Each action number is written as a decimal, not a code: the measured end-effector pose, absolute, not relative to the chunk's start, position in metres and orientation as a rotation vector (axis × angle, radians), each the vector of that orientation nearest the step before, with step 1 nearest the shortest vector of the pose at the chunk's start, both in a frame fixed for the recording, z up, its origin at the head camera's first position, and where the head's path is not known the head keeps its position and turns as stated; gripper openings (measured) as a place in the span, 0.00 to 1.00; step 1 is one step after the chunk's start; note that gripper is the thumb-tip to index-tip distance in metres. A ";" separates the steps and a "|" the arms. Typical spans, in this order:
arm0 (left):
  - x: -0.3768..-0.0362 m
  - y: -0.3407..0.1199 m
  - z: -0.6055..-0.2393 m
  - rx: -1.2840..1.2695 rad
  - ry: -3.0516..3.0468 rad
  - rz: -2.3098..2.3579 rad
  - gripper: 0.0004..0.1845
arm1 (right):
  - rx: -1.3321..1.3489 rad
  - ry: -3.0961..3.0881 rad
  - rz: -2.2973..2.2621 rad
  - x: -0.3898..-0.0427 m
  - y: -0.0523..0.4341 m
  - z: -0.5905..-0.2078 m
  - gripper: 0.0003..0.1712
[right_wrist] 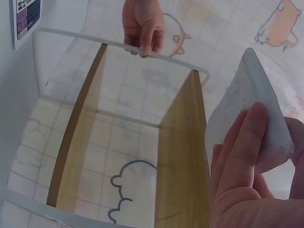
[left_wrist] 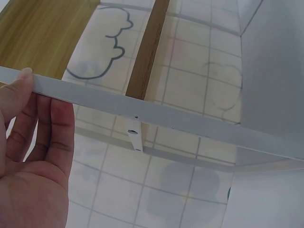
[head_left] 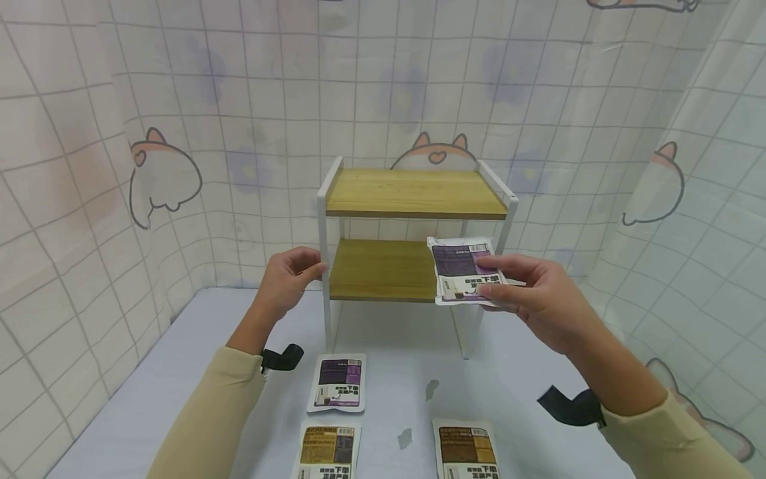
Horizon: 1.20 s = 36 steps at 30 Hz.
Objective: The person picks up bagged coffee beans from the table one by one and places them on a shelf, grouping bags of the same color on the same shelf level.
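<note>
A small two-tier shelf rack (head_left: 415,193) with wooden boards and a white frame stands upright on the table. My left hand (head_left: 291,279) pinches its left front post (left_wrist: 99,96) between thumb and fingers, level with the lower board (head_left: 383,269). In my right hand (head_left: 538,296) is a flat purple-and-white pouch (head_left: 463,269), gripped at its right edge with the thumb over the printed front. The pouch is raised in front of the rack's right side and overlaps the lower board in the head view. The right wrist view shows its plain white back (right_wrist: 244,104) against my fingers.
On the white table (head_left: 233,332) before the rack lie another purple pouch (head_left: 338,382), a yellow-brown pouch (head_left: 328,449) and a brown pouch (head_left: 467,449). Two grey patches (head_left: 405,438) mark the table between them. A gridded curtain (head_left: 269,100) with cartoon animals surrounds the table.
</note>
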<state>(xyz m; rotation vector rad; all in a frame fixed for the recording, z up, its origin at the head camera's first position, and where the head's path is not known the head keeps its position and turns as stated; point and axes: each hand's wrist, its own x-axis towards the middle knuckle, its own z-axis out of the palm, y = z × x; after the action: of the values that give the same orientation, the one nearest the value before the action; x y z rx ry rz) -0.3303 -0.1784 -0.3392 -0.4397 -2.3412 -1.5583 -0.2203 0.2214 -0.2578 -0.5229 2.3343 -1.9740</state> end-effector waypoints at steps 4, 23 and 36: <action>-0.330 -0.178 -0.338 -0.445 -2.347 -1.548 0.14 | -0.531 2.347 -1.981 -0.221 0.221 -0.255 0.24; -0.328 -0.178 -0.337 -0.436 -2.371 -1.548 0.13 | -0.485 2.327 -2.065 -0.237 0.222 -0.236 0.29; -0.328 -0.178 -0.337 -0.430 -2.368 -1.547 0.11 | -0.418 2.290 -2.138 -0.249 0.221 -0.223 0.32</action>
<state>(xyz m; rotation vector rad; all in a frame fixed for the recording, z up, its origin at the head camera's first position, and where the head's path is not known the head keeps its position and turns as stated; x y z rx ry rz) -0.3281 -0.1777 -0.3368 -0.4302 -2.3681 -1.5475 -0.2490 0.2213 -0.2233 -0.4178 2.2899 -2.1377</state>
